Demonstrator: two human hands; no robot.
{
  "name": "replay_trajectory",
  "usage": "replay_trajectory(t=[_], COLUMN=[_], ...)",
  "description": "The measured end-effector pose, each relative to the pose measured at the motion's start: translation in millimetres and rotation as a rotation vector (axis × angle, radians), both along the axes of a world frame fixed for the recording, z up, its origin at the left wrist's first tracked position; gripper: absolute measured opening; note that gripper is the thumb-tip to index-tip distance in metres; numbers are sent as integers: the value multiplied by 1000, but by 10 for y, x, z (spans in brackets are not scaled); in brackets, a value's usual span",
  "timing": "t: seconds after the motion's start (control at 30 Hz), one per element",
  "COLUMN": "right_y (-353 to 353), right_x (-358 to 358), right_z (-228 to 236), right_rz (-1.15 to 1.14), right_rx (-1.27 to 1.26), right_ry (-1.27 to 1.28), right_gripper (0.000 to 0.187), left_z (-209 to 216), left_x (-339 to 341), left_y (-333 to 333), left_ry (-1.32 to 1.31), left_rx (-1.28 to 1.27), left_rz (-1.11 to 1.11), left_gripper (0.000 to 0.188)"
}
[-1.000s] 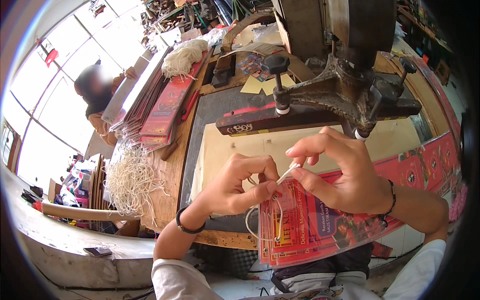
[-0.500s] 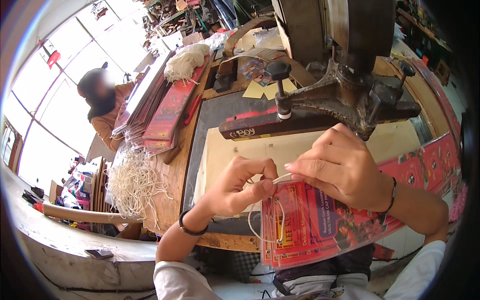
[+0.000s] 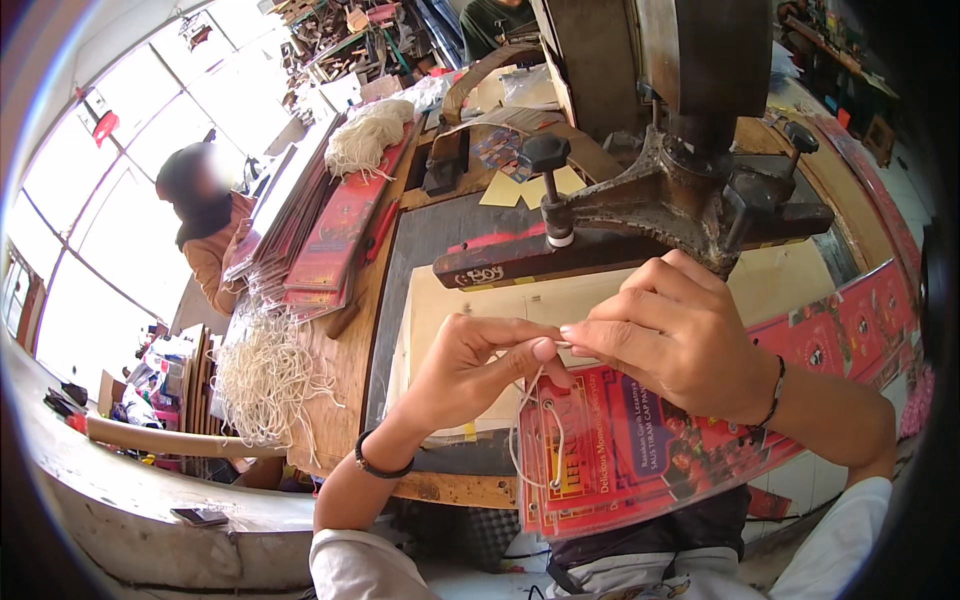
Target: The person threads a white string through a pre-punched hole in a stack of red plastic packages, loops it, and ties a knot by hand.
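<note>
My left hand and my right hand meet fingertip to fingertip, each pinching a white cord. The pinched bit of cord is mostly covered by my fingers. Below, the cord loops through eyelets at the left end of a stack of red printed plastic-covered sheets. This stack lies slanted in front of me at the table's near edge, partly under my right hand and wrist.
A heavy metal press with a dark bar stands just beyond my hands, over a pale board. Loose white cords hang at the left table edge, near more stacked red sheets. A person sits at far left.
My fingertips have come closer together, and less cord shows between them. My left thumb has shifted slightly up. The stack of sheets stays nearly in place.
</note>
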State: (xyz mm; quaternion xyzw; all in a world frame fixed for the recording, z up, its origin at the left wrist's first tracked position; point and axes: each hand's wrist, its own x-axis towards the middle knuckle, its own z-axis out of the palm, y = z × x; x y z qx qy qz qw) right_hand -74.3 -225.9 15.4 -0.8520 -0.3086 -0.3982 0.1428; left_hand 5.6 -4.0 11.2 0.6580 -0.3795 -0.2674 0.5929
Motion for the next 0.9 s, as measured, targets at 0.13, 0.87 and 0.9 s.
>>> replay_trajectory(t=[0.13, 0.87, 0.9], right_y=[5, 74, 70], right_x=[18, -16, -15], right_z=[10, 4, -5], right_rz=[14, 192, 197], right_rx=[34, 297, 313], right_ry=[-6, 121, 129], right_gripper=[22, 23, 23], left_z=[-3, 67, 67], left_x=[-44, 20, 15], left_y=[-17, 17, 4], left_ry=[50, -349, -357], left_rx=[-47, -11, -11], left_rz=[40, -187, -195], left_gripper=[24, 17, 18])
